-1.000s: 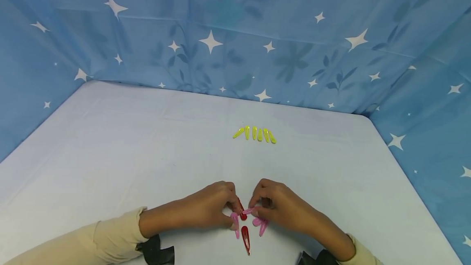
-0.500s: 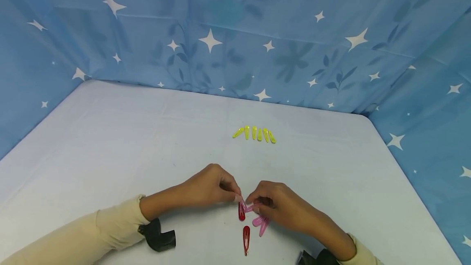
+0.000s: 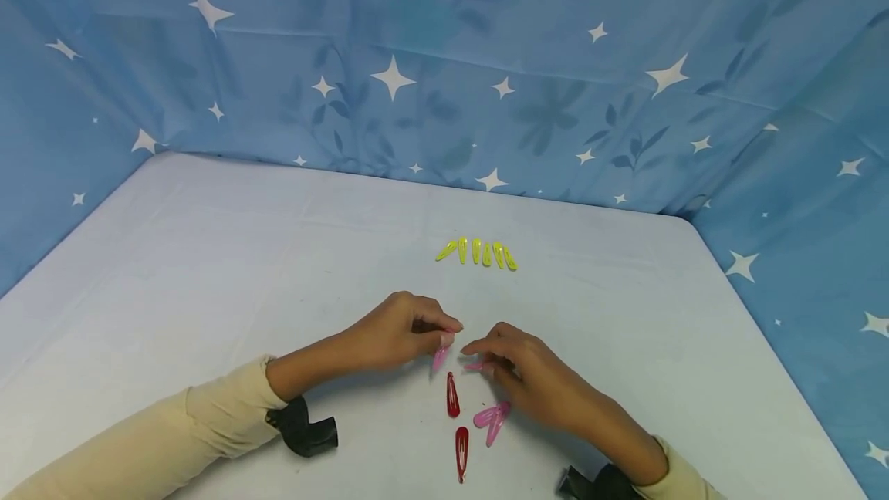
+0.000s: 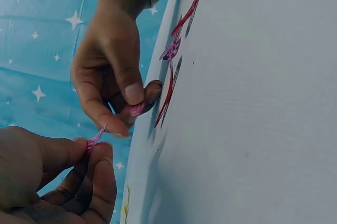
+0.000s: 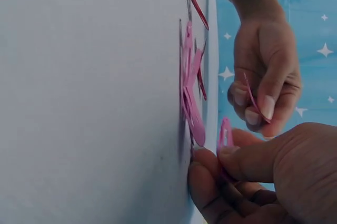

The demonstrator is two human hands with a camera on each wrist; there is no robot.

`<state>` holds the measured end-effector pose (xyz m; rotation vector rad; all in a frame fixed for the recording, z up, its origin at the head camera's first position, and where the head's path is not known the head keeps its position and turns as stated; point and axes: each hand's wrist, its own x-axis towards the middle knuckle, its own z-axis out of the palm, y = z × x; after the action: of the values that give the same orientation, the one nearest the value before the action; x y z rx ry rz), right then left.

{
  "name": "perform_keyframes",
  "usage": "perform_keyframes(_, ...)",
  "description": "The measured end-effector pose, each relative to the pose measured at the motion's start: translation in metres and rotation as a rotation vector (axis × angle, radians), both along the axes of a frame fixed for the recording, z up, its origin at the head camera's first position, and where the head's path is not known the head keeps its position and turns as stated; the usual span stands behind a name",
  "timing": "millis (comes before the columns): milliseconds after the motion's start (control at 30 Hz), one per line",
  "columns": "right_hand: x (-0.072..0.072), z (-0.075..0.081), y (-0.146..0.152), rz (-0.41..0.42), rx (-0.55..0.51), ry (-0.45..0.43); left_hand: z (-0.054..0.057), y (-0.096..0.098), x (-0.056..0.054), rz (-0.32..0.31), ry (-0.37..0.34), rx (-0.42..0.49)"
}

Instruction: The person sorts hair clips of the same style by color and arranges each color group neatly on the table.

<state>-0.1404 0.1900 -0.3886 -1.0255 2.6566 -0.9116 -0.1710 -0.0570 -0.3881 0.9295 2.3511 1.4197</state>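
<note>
My left hand (image 3: 406,330) pinches a pink snap hair clip (image 3: 441,359) between thumb and fingers, its narrow body pointing down toward the table. Facing it, my right hand (image 3: 524,369) holds another pink clip (image 5: 225,134) between thumb and index finger; in the head view only its tip shows past the fingers. Two red hair clips (image 3: 452,396) lie one below the other on the white table, just under the gap between the hands. Close by my right hand, two more pink clips (image 3: 491,418) rest overlapping on the cloth.
Several yellow hair clips (image 3: 475,253) lie in a row farther back on the white table (image 3: 278,253). A blue curtain with stars (image 3: 417,60) hangs behind the far edge. Black wrist mounts (image 3: 305,430) sit at both wrists.
My left hand has lifted away from the red clips and moved farther from me, carrying a pink clip. My right hand has shifted slightly farther up with its pink clip.
</note>
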Motion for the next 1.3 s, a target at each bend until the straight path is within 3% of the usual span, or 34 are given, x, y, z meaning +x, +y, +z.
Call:
perform_keyframes(433,-0.005,0.006,-0.001,-0.055,0.057,0.014,0.001,0.002,-0.019,0.023,0.045,-0.009)
perform_keyframes(800,-0.015,0.009,-0.004,-0.157,-0.013,-0.077,-0.003,0.000,-0.031,0.040,0.030,-0.049)
perform_keyframes(1000,-0.022,0.007,-0.005,-0.172,-0.057,-0.048,-0.004,0.005,-0.042,0.038,0.009,-0.047)
perform_keyframes(1133,-0.028,0.004,-0.006,-0.183,-0.102,-0.016,-0.004,0.004,-0.048,0.080,-0.013,-0.046)
perform_keyframes(1300,-0.038,0.003,-0.008,-0.243,-0.125,-0.065,-0.004,0.004,-0.058,0.156,-0.050,-0.044)
